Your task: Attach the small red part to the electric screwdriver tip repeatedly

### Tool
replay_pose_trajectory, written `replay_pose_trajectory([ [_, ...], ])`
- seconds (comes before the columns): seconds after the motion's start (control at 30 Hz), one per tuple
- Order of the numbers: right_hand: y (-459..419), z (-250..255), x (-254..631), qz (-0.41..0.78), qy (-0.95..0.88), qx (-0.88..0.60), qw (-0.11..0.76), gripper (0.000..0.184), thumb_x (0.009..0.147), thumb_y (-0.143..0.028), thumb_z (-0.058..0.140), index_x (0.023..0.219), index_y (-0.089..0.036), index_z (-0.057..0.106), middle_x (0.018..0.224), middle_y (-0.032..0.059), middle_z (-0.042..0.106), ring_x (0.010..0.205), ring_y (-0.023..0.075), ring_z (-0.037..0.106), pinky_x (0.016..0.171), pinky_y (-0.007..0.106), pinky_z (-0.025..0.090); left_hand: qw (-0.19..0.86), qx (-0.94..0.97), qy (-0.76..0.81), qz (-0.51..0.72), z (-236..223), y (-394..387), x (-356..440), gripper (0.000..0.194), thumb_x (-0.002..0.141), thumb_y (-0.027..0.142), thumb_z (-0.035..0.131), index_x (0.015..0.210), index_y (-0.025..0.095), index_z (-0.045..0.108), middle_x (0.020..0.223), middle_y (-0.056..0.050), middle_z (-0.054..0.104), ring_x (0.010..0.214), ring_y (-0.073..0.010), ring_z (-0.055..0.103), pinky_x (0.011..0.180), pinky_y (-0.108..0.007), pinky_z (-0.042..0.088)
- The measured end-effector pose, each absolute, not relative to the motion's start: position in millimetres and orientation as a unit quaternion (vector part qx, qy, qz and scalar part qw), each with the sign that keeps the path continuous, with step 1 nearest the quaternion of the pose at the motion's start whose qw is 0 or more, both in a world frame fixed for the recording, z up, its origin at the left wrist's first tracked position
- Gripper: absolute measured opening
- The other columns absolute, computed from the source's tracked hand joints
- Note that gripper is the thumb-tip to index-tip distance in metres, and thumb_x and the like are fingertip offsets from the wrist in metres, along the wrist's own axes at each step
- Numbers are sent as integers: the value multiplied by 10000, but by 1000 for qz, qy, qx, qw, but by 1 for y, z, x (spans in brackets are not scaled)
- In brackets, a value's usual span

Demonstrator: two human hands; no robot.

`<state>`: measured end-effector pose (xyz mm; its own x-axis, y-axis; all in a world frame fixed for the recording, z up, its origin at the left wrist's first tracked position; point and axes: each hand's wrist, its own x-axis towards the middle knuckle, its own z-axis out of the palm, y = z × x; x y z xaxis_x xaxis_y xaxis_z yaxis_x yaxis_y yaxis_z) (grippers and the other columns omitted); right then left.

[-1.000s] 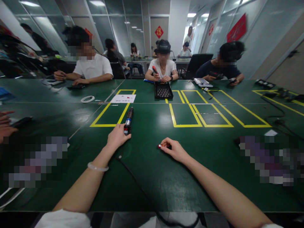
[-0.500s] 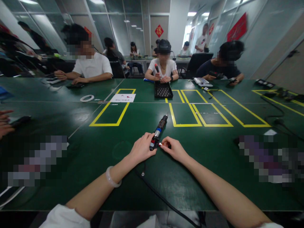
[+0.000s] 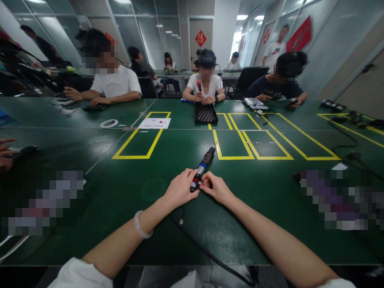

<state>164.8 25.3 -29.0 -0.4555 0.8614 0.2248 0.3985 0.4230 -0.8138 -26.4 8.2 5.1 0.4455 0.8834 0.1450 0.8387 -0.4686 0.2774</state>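
An electric screwdriver (image 3: 204, 166) with its inner parts exposed lies slanted on the green table, its thin bit pointing away from me. A silver and blue section shows along its middle. My left hand (image 3: 182, 186) is closed round its near end from the left, with the thumb below. On the other side, my right hand (image 3: 219, 187) pinches a small red-orange piece against the screwdriver's side; the fingers hide most of it, so its kind is unclear. A black cable (image 3: 204, 250) with a small ring terminal (image 3: 181, 221) runs from under my left hand to the table's near edge.
Yellow tape outlines (image 3: 237, 157) mark the green table (image 3: 120, 200). Across from me a person works over a black tray (image 3: 206, 115). A paper sheet (image 3: 155, 123) and a white cable coil (image 3: 109, 124) lie left of it. Other people sit around; blurred-out items lie on both sides.
My right hand has moved slightly left, bringing the small red-orange piece against the screwdriver. The screwdriver's bit end has shifted a little to the right. A standing person at the back moved right.
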Motion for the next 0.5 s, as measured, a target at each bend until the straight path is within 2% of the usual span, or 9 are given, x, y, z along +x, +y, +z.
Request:
replay_pose_trajectory([
  [0.27,18,-22,170,341,-790,-377,343,48,881,-229,551,884,-188,577,814,23,661,728,153,617,683,253,456,47,843,521,125,6,7,-20,621,845,512,502,1370,211,361,1241,-116,487,1044,-263,546,845,-366,471],
  [0.5,19,-25,172,310,-804,-376,341,125,891,-228,549,1005,-191,586,838,20,648,765,157,595,740,272,451,19,832,546,98,8,10,-16,556,882,450,479,1376,229,353,1187,-99,484,1024,-231,536,809,-331,478],
])
